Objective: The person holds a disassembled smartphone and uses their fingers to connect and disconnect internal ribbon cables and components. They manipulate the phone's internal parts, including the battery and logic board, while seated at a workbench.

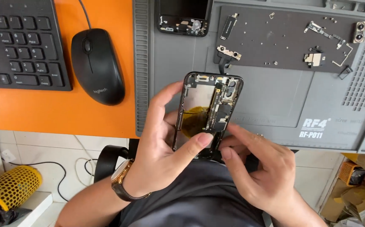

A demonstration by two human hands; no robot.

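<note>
Left hand (165,147) wraps opened phone chassis (207,113) from left side, thumb across lower edge, wristwatch (121,181) on wrist. Right hand (258,168) pinches chassis bottom right corner, index fingertip on frame. Phone held mid-frame, above lap, just over front edge of grey repair mat (275,101). Loose small phone parts (317,56) on dark pad, upper right. Second phone body (183,19) top centre. Black mouse (97,65) and keyboard (20,44) upper left on orange desk (56,113).

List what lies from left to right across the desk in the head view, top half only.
Black keyboard → black mouse → grey repair mat → opened phone held in the left hand → dark parts pad → dual camera module.
</note>
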